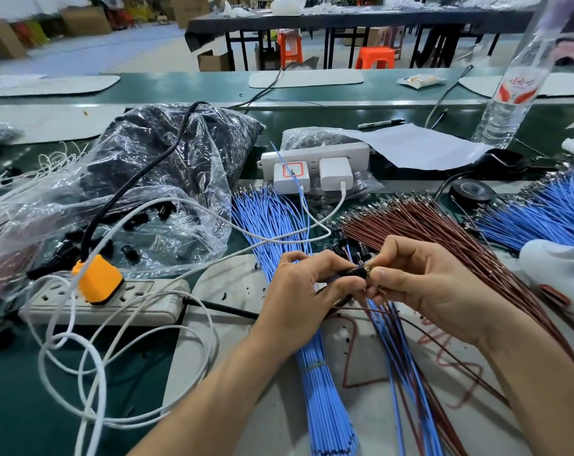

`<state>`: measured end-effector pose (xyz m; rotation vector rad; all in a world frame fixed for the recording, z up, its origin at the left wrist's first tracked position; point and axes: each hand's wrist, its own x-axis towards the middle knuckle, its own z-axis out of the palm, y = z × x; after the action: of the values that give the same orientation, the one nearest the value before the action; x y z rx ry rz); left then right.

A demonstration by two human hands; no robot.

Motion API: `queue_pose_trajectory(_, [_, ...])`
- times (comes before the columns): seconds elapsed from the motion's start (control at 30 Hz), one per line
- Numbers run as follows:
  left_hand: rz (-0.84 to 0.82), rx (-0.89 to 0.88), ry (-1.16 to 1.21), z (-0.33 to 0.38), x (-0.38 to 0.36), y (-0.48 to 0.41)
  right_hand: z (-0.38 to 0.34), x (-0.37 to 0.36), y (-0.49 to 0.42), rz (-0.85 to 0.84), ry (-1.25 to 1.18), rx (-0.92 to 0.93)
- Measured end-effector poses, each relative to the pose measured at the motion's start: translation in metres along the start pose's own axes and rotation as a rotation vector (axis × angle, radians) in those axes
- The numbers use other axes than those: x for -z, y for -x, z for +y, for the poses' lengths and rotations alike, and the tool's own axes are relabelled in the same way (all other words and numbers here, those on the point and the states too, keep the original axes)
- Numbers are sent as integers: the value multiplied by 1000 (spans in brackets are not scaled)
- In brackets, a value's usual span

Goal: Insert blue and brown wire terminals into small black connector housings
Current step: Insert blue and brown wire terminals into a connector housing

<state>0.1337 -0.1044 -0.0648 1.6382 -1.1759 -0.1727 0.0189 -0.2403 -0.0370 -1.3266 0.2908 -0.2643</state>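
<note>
Lying nearest me on the pale mat point(246, 406), a tied bundle of blue wires point(325, 390) runs up under my wrists and fans out beyond them. Loose blue and brown strands cross the mat to its right.

Above the bundle my two hands meet fingertip to fingertip. My left hand point(298, 291) pinches a black housing point(356, 272) between thumb and fingers, held level. My right hand point(420, 281) pinches a brassy terminal point(369, 268) right at the housing's right end. Whether its wire is blue or brown I cannot tell, as my fingers cover it.

Left of my hands a grey power strip point(131, 307) lies on the green table point(22, 406) with an orange plug point(96, 279) in it and white cable point(82, 357) looped over it.

Just past my fingers sit a few loose housings point(340, 250). Beyond them brown wires point(427, 222) spread to the right, with more blue ones at the far right edge.

Farther back, on the left, is a clear bag point(167, 166) full of dark parts. A white strip point(315, 156) with two chargers sits in the middle. To the right are a tape roll point(471, 191), a sheet of paper point(420, 146) and a water bottle point(512, 93).

Behind the bench stand orange stools point(376, 57).
</note>
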Motion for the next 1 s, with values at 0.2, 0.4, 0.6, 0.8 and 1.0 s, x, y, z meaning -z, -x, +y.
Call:
queue_pose_trajectory(0.2, [0, -12, -1, 3, 0, 0, -1, 2, -1, -9, -89, -75])
queue_pose_trajectory(0.4, [22, 22, 43, 9, 1, -1, 3, 1, -3, 25, -114, -115])
queue_pose_trajectory(0.6, [30, 20, 2, 8, 0, 0, 5, 0, -4, 39, -63, -88])
queue_pose_trajectory(0.8, [17, 19, -9, 6, 0, 0, 5, 4, -3, -2, 21, -2])
queue_pose_trajectory(1.0, [14, 30, -12, 4, 0, 2, 6, 4, -3, -7, 22, 10])
